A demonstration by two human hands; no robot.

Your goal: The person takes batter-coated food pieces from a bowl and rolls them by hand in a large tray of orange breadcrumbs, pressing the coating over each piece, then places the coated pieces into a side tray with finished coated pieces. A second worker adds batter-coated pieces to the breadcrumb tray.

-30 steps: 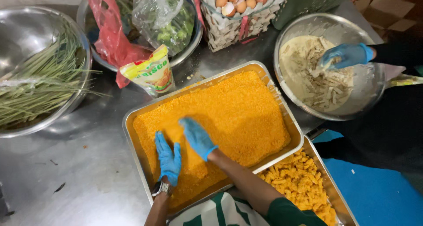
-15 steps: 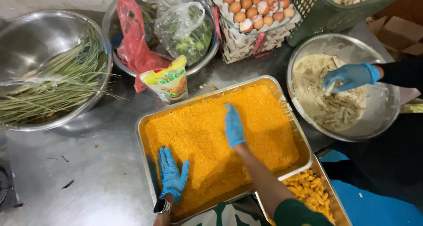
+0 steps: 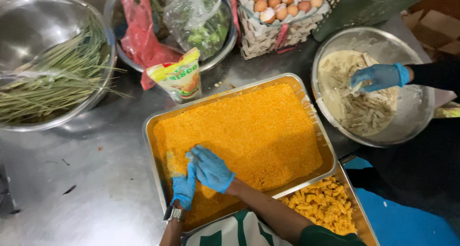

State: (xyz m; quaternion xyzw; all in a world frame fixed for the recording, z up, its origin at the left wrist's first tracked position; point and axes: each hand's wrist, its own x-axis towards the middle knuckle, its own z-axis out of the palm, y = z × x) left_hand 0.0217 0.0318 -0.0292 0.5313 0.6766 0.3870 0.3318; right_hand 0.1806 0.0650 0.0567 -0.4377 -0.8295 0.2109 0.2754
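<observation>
your left hand [image 3: 184,191] and right hand [image 3: 211,169] lie half-curled together, pressing into the crumbs [image 3: 249,131] at the tray's [image 3: 149,131] near left; what they cover, i cannot tell. a co-worker's hand [image 3: 378,77] works a bowl [image 3: 421,90] far right.
</observation>
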